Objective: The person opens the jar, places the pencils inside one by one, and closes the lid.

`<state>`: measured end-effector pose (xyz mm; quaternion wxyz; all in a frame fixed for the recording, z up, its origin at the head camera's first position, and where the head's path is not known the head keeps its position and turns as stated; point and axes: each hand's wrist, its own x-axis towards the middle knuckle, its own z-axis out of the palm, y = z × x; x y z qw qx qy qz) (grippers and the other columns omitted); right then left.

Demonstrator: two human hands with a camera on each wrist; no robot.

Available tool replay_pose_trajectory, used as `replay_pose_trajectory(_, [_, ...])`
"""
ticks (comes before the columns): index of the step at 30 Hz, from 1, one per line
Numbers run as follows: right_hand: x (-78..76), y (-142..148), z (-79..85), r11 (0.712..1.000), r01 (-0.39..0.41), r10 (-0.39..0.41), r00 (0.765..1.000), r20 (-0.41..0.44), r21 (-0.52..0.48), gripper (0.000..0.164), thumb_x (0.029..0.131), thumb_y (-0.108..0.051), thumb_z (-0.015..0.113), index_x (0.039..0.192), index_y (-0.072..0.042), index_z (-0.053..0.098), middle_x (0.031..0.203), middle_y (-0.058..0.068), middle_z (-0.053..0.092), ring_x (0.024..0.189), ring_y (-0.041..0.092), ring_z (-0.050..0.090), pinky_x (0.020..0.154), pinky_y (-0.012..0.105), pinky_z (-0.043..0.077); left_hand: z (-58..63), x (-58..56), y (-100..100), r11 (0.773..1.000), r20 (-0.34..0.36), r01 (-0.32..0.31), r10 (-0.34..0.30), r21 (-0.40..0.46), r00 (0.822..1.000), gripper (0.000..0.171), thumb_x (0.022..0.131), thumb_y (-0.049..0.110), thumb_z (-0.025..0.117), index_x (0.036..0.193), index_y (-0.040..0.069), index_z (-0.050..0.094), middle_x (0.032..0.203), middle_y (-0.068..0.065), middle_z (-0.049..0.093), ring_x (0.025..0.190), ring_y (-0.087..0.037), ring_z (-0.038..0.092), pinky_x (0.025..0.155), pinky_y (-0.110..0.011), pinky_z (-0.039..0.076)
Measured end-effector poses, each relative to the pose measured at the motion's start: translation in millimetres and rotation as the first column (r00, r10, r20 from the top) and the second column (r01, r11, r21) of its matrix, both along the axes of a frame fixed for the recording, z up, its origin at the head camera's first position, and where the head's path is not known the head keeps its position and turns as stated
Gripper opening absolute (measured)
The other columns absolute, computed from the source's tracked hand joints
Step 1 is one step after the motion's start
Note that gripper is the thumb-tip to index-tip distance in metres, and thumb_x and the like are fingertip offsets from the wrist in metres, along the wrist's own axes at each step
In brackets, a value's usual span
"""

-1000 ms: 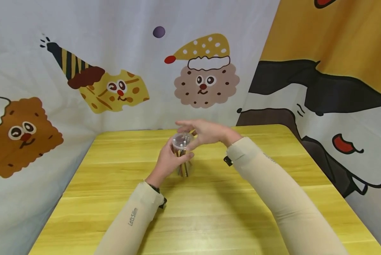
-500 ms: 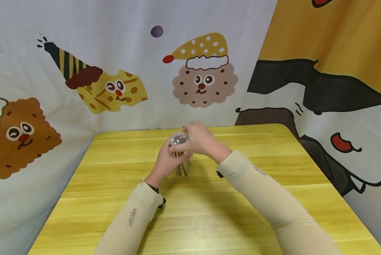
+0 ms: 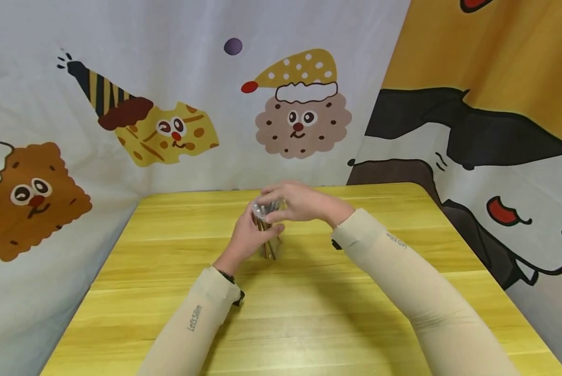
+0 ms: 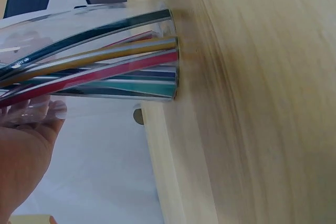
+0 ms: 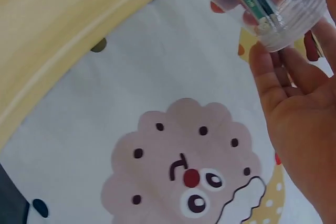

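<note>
A clear plastic cylinder (image 4: 68,24) stands on the table, upright in the head view. Slim coloured sticks (image 4: 131,66) that look like pencils fill it, in red, yellow, green and dark tones. My left hand (image 3: 248,235) grips the cylinder's side near its top, thumb across the front. Over the top, my right hand (image 3: 302,202) holds the clear round lid (image 5: 286,38) by its edge, fingers on the far side and thumb on the near side. The lid sits on the cylinder, and part of it is hidden under the right fingers.
The yellow wooden table (image 3: 281,324) runs wide around the cylinder, which stands toward its far edge. Behind hangs a white curtain (image 3: 187,62) with cartoon prints, and a curtain (image 3: 497,68) with a larger print is at the right.
My right hand turned inward around the lid, then swung back out with its fingers more spread over the top. The left hand and the cylinder stayed nearly in place.
</note>
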<state>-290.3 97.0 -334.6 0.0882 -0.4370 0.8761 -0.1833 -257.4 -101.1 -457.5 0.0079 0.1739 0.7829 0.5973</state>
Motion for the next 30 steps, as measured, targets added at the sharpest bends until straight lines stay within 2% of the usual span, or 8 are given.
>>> replay_pose_trajectory(5, [4.2,-8.3,4.5,0.995,0.048,-0.045,0.998,-0.032,0.088,0.049,0.106,-0.042,0.069,0.151,-0.026,0.063,0.161,0.015,0.054,0.148,0.037,0.051,0.126,0.053,0.041,-1.2,0.2,1.2,0.999,-0.001,0.036,-0.036,0.012,0.999,0.087,0.098,0.039,0.08,0.167,0.035,0.027,0.158,0.002,0.051,0.144,-0.024,0.055,0.117,-0.054,0.05])
replay_pose_trajectory(8, [7.9,-14.3,-0.2,0.994,0.082,-0.076,0.994,-0.074,0.072,0.04,0.105,-0.044,0.069,0.141,-0.027,0.072,0.137,0.01,0.07,0.117,0.03,0.067,0.105,0.045,0.056,-2.2,1.2,2.5,0.999,-0.003,0.035,-0.035,0.022,0.999,0.083,0.1,0.037,0.078,0.166,0.033,0.027,0.157,0.002,0.053,0.141,-0.024,0.058,0.114,-0.051,0.054])
replay_pose_trajectory(12, [15.0,-24.1,-11.1,0.987,0.16,-0.16,0.97,-0.185,-0.016,0.023,0.101,-0.045,0.074,0.11,-0.024,0.081,0.092,0.001,0.072,0.076,0.021,0.06,0.075,0.036,0.055,-1.3,2.7,6.5,1.0,-0.006,0.004,-0.004,0.014,1.0,0.08,0.101,0.034,0.076,0.165,0.029,0.028,0.156,0.0,0.052,0.14,-0.024,0.058,0.111,-0.049,0.057])
replay_pose_trajectory(16, [28.2,-33.7,-21.2,0.941,0.337,-0.326,0.895,-0.304,-0.016,0.044,0.095,-0.058,0.077,0.12,-0.022,0.08,0.104,0.004,0.08,0.106,0.026,0.071,0.103,0.041,0.054,-0.7,2.3,11.2,0.999,-0.021,-0.047,0.046,-0.018,0.999,0.084,0.1,0.025,0.079,0.166,0.022,0.028,0.157,-0.009,0.052,0.141,-0.031,0.058,0.111,-0.052,0.057])
replay_pose_trajectory(19, [32.7,-32.3,-23.6,0.92,0.392,-0.364,0.876,-0.318,0.026,0.07,0.089,-0.068,0.076,0.142,-0.023,0.07,0.132,0.01,0.074,0.13,0.033,0.063,0.111,0.047,0.053,-2.5,1.5,10.3,0.998,-0.029,-0.063,0.062,-0.031,0.998,0.086,0.098,0.023,0.08,0.167,0.021,0.029,0.158,-0.011,0.051,0.141,-0.033,0.058,0.112,-0.053,0.056])
replay_pose_trajectory(24, [12.9,-17.1,-24.5,0.981,0.18,-0.135,0.909,-0.395,0.079,0.079,0.096,-0.069,0.068,0.156,-0.018,0.057,0.145,0.014,0.063,0.13,0.033,0.063,0.108,0.048,0.058,-4.2,-4.2,3.2,1.0,-0.036,0.029,-0.029,0.008,0.999,0.086,0.097,0.025,0.082,0.165,0.025,0.031,0.157,-0.006,0.051,0.139,-0.029,0.059,0.111,-0.05,0.057])
replay_pose_trajectory(27, [-1.3,-9.8,-27.3,0.996,0.018,0.03,0.861,-0.508,0.089,0.066,0.104,-0.061,0.061,0.153,-0.016,0.06,0.131,0.014,0.068,0.11,0.028,0.069,0.093,0.042,0.063,-1.5,-8.4,3.1,0.995,-0.041,0.096,-0.097,-0.023,0.994,0.083,0.097,0.026,0.083,0.163,0.029,0.034,0.154,0.0,0.054,0.138,-0.023,0.06,0.111,-0.047,0.057])
replay_pose_trajectory(30, [-8.6,-7.0,-32.5,0.996,-0.069,0.086,0.79,-0.608,0.052,0.056,0.102,-0.055,0.064,0.14,-0.014,0.07,0.107,0.011,0.07,0.08,0.021,0.064,0.068,0.034,0.06,0.3,-7.2,6.5,0.993,-0.051,0.101,-0.104,-0.059,0.993,0.08,0.095,0.027,0.084,0.161,0.028,0.038,0.151,0.003,0.058,0.135,-0.021,0.062,0.11,-0.045,0.058])
